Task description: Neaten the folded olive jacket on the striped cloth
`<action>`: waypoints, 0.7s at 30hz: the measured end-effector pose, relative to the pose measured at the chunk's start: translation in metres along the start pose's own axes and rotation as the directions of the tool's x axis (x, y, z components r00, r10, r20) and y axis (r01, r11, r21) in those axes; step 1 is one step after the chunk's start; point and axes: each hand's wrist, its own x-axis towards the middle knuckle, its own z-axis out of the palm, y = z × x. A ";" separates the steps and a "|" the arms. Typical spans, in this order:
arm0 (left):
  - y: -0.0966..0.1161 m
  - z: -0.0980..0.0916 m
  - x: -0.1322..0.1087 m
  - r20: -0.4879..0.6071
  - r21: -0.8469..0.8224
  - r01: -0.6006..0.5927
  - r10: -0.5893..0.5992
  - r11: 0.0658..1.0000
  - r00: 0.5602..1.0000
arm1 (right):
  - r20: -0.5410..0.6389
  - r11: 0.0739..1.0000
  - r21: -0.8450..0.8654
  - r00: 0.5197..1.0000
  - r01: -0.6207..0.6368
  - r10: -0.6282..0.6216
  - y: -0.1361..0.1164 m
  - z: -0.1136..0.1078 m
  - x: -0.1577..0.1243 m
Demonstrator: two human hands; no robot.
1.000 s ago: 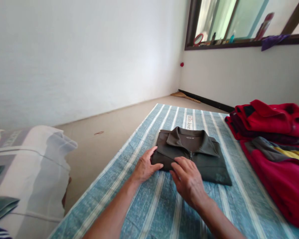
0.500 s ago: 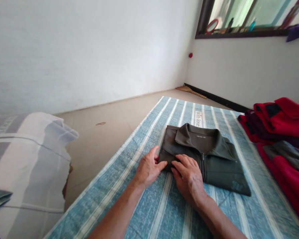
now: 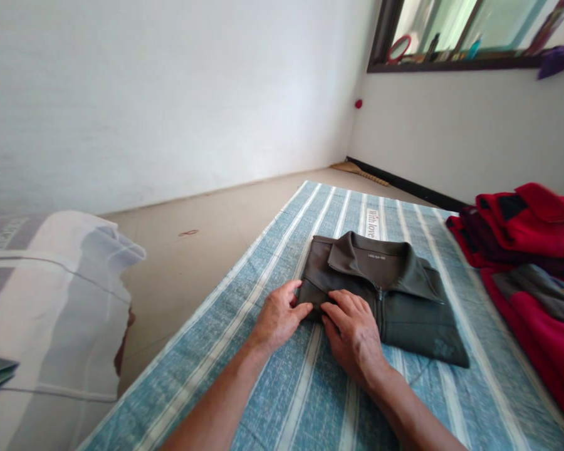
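A dark olive jacket (image 3: 423, 326) lies folded flat, its collar, front zip and neck size print facing up. My left hand (image 3: 279, 316) is at its near left corner, thumb and fingers closed about the edge. Beside it, my right hand (image 3: 355, 329) grips the near edge left of the zip, fingers on top and thumb low at the border. Under the jacket spreads a blue cloth (image 3: 244, 382) with white stripes and the words "With love".
Folded red and dark garments (image 3: 540, 232) are stacked on the right, with a grey and red one (image 3: 536, 294) nearer. At left, a pale cloth-covered surface (image 3: 70, 326) stands across a strip of tiled floor (image 3: 169, 263). Walls and a window (image 3: 470, 37) are behind.
The left fingers have drawn in slightly against the jacket's corner. Otherwise the hands and the jacket stay nearly still; the view has shifted a little.
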 end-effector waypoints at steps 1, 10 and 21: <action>0.000 0.000 0.000 0.006 -0.002 0.000 0.000 1.000 1.000 | -0.002 1.000 0.001 1.000 -0.004 0.004 0.000 0.000 0.000; -0.008 -0.001 0.004 0.008 0.036 -0.029 0.029 0.999 1.000 | 0.013 0.999 0.014 0.999 -0.045 0.045 -0.001 0.001 0.002; 0.001 -0.002 0.003 0.017 -0.028 0.020 -0.019 0.999 1.000 | 0.015 0.998 0.033 0.999 -0.050 0.050 0.001 0.001 0.002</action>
